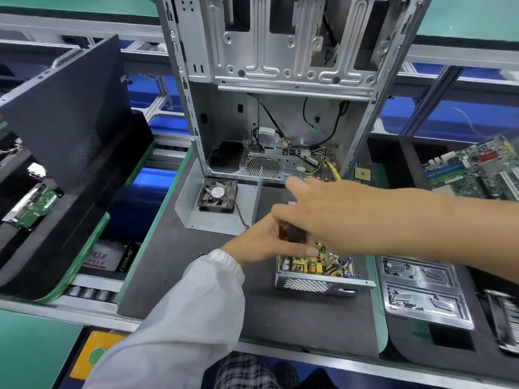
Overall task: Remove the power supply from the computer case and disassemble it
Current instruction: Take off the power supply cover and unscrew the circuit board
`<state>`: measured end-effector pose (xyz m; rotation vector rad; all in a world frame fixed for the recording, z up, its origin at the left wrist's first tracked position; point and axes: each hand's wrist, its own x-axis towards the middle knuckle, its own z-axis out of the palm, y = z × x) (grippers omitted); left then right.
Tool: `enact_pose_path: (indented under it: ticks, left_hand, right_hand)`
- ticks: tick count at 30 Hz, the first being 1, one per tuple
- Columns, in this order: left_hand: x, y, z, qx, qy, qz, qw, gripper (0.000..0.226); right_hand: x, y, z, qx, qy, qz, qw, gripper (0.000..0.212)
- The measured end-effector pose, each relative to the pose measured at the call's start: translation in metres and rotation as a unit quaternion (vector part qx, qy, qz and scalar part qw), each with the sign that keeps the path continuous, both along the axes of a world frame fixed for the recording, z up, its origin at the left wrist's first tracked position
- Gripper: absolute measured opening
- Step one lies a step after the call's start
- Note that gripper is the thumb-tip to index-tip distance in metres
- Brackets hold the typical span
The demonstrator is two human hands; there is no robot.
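Both hands over the opened power supply [317, 272]
Left hand [264, 242] grips a screwdriver [283, 230]; right hand [317, 214] reaches across, fingers loosely spread, holding nothing.

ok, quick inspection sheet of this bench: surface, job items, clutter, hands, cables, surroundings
surface: dark mat.
job's things: open power supply, board exposed; cover with fan beside it; computer case upright behind.
clutter: screw tray right.
grippers: left hand on the supply, grip unclear; right hand reaching over it, fingers straight.
cables: loose wires in case bottom.
surroundings: motherboard right; black panel left.
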<state>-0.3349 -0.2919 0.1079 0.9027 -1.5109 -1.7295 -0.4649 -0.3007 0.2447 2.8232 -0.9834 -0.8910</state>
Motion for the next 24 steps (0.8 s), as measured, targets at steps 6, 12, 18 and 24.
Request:
enact_pose_path:
  ticks: [6,12,18,24]
  left_hand:
    - [-0.001,-0.003,-0.002,-0.021,-0.021,-0.001,1.0,0.026]
    - [0.004,0.001,-0.003,0.009,-0.017,0.012,1.0,0.032]
    - [0.003,0.0,0.001,-0.039,-0.042,0.001,0.998,0.018]
    - [0.002,0.001,-0.004,0.0,-0.028,0.008,1.0,0.033]
  right_hand:
    - [0.005,0.0,0.001,-0.074,-0.056,-0.038,0.995,0.044]
    - [0.003,-0.004,-0.001,0.063,-0.03,-0.031,0.997,0.047]
    - [0.01,0.0,-0.003,-0.101,-0.033,-0.033,0.994,0.027]
    - [0.005,-0.003,0.002,0.015,-0.015,-0.022,1.0,0.054]
